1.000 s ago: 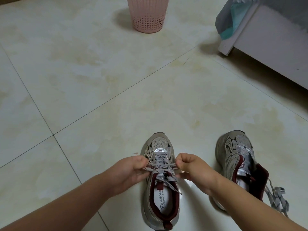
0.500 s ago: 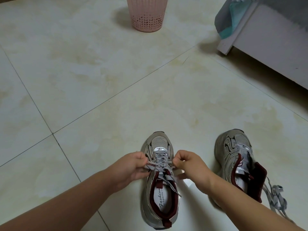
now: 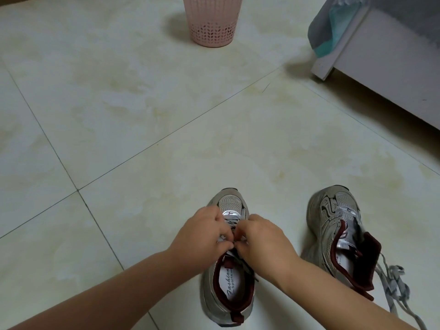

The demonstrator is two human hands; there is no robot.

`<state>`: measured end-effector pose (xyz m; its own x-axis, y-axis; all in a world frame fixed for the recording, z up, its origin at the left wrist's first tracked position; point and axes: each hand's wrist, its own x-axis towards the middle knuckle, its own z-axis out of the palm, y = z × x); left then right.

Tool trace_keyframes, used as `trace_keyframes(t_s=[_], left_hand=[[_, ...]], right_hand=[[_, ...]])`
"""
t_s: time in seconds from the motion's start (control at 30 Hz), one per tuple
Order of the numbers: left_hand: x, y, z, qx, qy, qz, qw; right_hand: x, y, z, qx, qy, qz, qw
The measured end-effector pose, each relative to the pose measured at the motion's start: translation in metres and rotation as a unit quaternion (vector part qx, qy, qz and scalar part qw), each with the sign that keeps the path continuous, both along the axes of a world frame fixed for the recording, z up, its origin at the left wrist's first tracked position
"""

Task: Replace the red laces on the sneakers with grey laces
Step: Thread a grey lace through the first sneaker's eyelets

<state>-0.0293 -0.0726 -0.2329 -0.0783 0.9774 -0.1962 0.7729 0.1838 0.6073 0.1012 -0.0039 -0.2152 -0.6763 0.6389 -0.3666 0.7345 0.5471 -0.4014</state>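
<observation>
Hands met over the tongue of the nearer grey mesh sneaker with maroon lining (image 3: 226,289), which stood upright on the cream marble-patterned floor tiles (image 3: 142,115), toe pointing away. The left hand (image 3: 204,236) had its fingers curled, pinching the flat grey patterned lace (image 3: 229,221) at the upper eyelets. The right hand (image 3: 259,239) was curled the same way, thumb and fingertips pinched on that lace, the two hands nearly touching at the fingertips. Exact strand each held could not be told, fingers covered it. Insole print visible inside the shoe.

Just beside it to the right, apart from it, the second grey mesh sneaker with maroon collar (image 3: 338,232) leaned tilted, tongue pulled open. A loose bundle of grey lace (image 3: 392,282) trailed from it onto the floor at the right edge.

Farther back, a white furniture panel (image 3: 392,55) sat at right with grey and teal cloth (image 3: 331,32) draped on its corner. Farthest, a pink perforated plastic basket (image 3: 212,22) stood on the tiles.
</observation>
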Motion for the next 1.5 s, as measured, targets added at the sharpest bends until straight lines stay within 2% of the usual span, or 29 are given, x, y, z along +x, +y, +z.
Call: trace_keyframes(t_s=[0.27, 0.33, 0.4, 0.47, 0.53, 0.57, 0.6, 0.63, 0.67, 0.73, 0.8, 0.87, 0.93, 1.0, 1.03, 1.1, 1.17, 1.2, 1.23, 1.27, 1.33, 1.4, 1.43, 1.5], left_hand=[[0.006, 0.006, 0.003, -0.076, 0.057, -0.011, 0.995], [0.008, 0.007, -0.002, -0.132, 0.017, 0.009, 0.991], [0.002, 0.004, -0.007, -0.191, -0.097, 0.071, 0.974], [-0.008, -0.005, -0.009, -0.219, -0.281, 0.148, 0.923], [-0.016, -0.014, -0.008, -0.222, -0.465, 0.215, 0.830], [-0.018, -0.017, -0.008, -0.220, -0.525, 0.241, 0.786], [-0.019, -0.018, -0.008, -0.218, -0.545, 0.250, 0.770], [-0.019, -0.017, -0.008, -0.218, -0.527, 0.245, 0.784], [-0.017, -0.014, -0.008, -0.217, -0.481, 0.229, 0.818], [-0.012, -0.006, -0.004, -0.192, -0.355, 0.183, 0.897], [-0.006, 0.002, 0.002, -0.140, -0.205, 0.117, 0.962], [0.000, 0.006, 0.003, -0.103, -0.082, 0.047, 0.990], [0.001, 0.006, 0.000, -0.088, -0.068, 0.048, 0.993], [-0.006, 0.003, -0.004, -0.117, -0.176, 0.113, 0.971], [-0.010, 0.001, -0.004, -0.142, -0.265, 0.153, 0.941], [-0.020, -0.006, -0.004, -0.192, -0.436, 0.202, 0.856], [-0.026, -0.014, -0.004, -0.221, -0.530, 0.229, 0.786], [-0.027, -0.015, -0.005, -0.226, -0.538, 0.238, 0.777], [-0.026, -0.015, -0.005, -0.228, -0.522, 0.244, 0.785], [-0.024, -0.013, -0.006, -0.226, -0.485, 0.242, 0.810], [-0.018, -0.007, -0.003, -0.195, -0.364, 0.207, 0.887], [-0.011, 0.000, 0.000, -0.140, -0.204, 0.123, 0.961], [-0.007, 0.002, 0.000, -0.120, -0.135, 0.079, 0.980], [-0.002, 0.003, 0.000, -0.100, -0.079, 0.050, 0.991]], right_hand=[[-0.003, 0.004, -0.006, -0.044, -0.024, -0.038, 0.998], [0.000, 0.006, -0.009, -0.079, -0.014, -0.055, 0.995], [0.007, 0.009, -0.013, -0.124, 0.020, -0.091, 0.988], [0.016, 0.010, -0.015, -0.195, 0.080, -0.156, 0.965], [0.025, 0.008, -0.015, -0.301, 0.153, -0.232, 0.912], [0.028, 0.007, -0.015, -0.342, 0.177, -0.258, 0.886], [0.030, 0.006, -0.015, -0.362, 0.189, -0.273, 0.871], [0.030, 0.006, -0.016, -0.363, 0.194, -0.278, 0.868], [0.029, 0.007, -0.016, -0.348, 0.193, -0.275, 0.875], [0.022, 0.007, -0.014, -0.284, 0.174, -0.242, 0.911], [0.013, 0.007, -0.011, -0.191, 0.124, -0.169, 0.959], [0.007, 0.006, -0.009, -0.109, 0.062, -0.099, 0.987], [0.004, 0.007, -0.010, -0.095, 0.056, -0.089, 0.990], [0.008, 0.010, -0.013, -0.155, 0.087, -0.134, 0.975], [0.011, 0.011, -0.014, -0.204, 0.116, -0.174, 0.956], [0.020, 0.013, -0.015, -0.322, 0.187, -0.263, 0.890], [0.028, 0.012, -0.014, -0.396, 0.224, -0.310, 0.835], [0.030, 0.012, -0.014, -0.406, 0.230, -0.319, 0.825], [0.029, 0.012, -0.014, -0.406, 0.231, -0.323, 0.823], [0.027, 0.012, -0.015, -0.393, 0.228, -0.320, 0.831], [0.020, 0.013, -0.013, -0.319, 0.194, -0.269, 0.888], [0.011, 0.013, -0.011, -0.214, 0.117, -0.170, 0.955], [0.008, 0.012, -0.011, -0.167, 0.078, -0.129, 0.974], [0.006, 0.011, -0.011, -0.127, 0.054, -0.109, 0.984]])
